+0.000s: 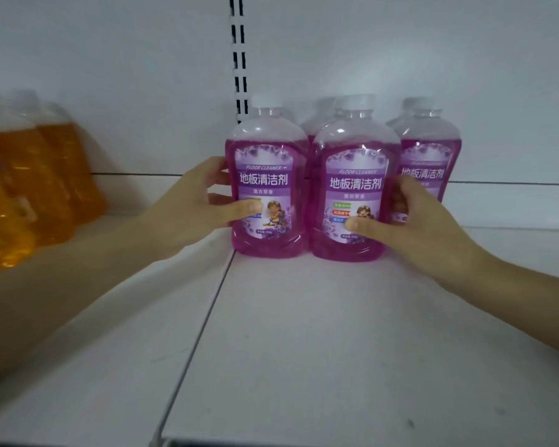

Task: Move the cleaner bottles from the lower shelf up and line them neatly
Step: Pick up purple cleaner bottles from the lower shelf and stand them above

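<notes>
Two purple bottles stand side by side on the white shelf (336,333), near the back wall (433,59). The left bottle (268,188) and the right bottle (355,195) are both upright and very close together. Each has a white cap and a purple label that says FLOOR CLEANER. The left hand (200,201) holds the left bottle from its left side. Its thumb (249,208) lies across the front of the label, and its fingers (213,166) curl round the side. The right hand (413,221) holds the right bottle from its right side. Its thumb is on the front, low on the label, and its fingers wrap round the side and show pink through the bottle. Two more purple bottles stand behind. The middle back bottle (320,121) peeks out between the front two. The right back bottle (428,162) stands just behind the right hand. Blurry orange bottles (29,188) sit far to the left. A post (239,59) with black slots runs up the wall.
</notes>
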`<state>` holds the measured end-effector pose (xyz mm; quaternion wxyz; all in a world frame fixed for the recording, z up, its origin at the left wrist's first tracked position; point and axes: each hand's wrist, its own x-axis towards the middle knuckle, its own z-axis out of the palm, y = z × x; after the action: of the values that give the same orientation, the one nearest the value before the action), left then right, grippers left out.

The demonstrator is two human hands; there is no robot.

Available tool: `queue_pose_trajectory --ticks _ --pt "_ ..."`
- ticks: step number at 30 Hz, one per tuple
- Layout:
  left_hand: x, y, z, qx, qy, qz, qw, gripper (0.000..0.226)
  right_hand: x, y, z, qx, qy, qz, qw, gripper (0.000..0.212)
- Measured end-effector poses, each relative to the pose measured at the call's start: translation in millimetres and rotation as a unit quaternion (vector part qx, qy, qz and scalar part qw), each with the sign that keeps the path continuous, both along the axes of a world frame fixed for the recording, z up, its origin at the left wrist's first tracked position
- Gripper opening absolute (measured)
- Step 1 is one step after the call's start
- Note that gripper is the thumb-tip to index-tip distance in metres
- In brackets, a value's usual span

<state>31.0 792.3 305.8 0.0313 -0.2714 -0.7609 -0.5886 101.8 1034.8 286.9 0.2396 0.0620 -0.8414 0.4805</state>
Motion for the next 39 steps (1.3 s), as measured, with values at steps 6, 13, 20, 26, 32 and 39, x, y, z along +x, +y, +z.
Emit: queue_pose_trajectory --ticks 6,13,20,26,32,39 --pt "0.7 2.7 -4.9 -0.037 0.041 0.048 0.997 0.073 -0.2 -0.2 -5.0 0.031 0.028 -0.010 0.999 0.050" --pt "-6.1 -1.1 -8.9 -0.025 0.048 0.052 0.997 0.071 -4.0 -1.3 -6.9 0.058 0.044 -0.020 0.997 0.048" --pt "-10.2 -2.5 -21.0 -0.044 0.102 0.044 0.993 0.089 -4.1 -2.0 -14.7 0.086 0.058 -0.001 0.995 0.046" --pt "-7.7 -15.0 -26.3 -0.203 0.344 0.186 0.898 0.104 0.5 3.9 -16.0 0.200 0.130 -0.106 0.965 0.089" --pt "-9.0 -14.7 -27.7 -0.350 0.640 0.184 0.659 0.071 -6.6 13.7 -11.0 0.494 0.381 -0.091 0.776 0.046" --pt "-7.1 -13.0 -24.7 -0.414 0.638 0.198 0.618 0.085 -8.5 16.8 -13.0 0.543 0.375 -0.110 0.744 0.042"
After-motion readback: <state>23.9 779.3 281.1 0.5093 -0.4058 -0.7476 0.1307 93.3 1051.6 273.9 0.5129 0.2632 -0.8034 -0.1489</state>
